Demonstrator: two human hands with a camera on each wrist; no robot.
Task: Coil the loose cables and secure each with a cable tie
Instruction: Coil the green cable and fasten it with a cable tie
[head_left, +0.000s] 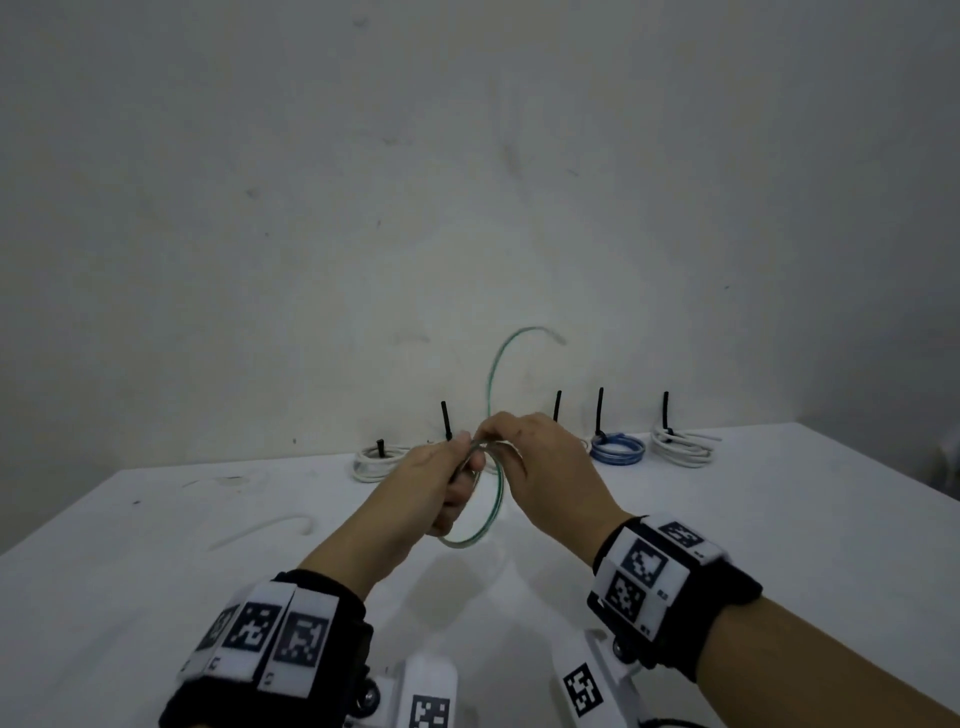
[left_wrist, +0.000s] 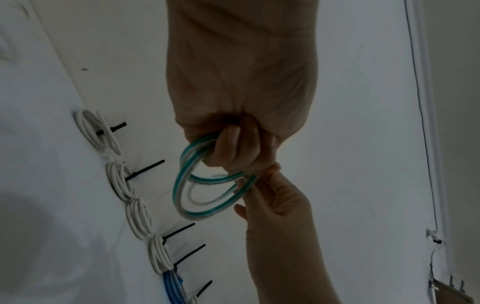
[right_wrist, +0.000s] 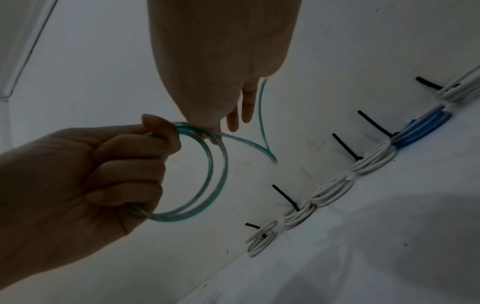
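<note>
Two hands are raised together above the white worktop. The left hand is curled into a fist round one side of a coil of translucent green-striped cable, its fingers closed over the loops. The right hand pinches the top of the coil, just beside the left thumb, with two fingers held straighter. The cable's loose end is seen arching up beyond the hands. Beyond the hands, along the wall, a row of tied bundles lies: white cable coils and a blue cable coil, each bearing an upright black cable tie. Left of the left hand a loose white cable lies.
</note>
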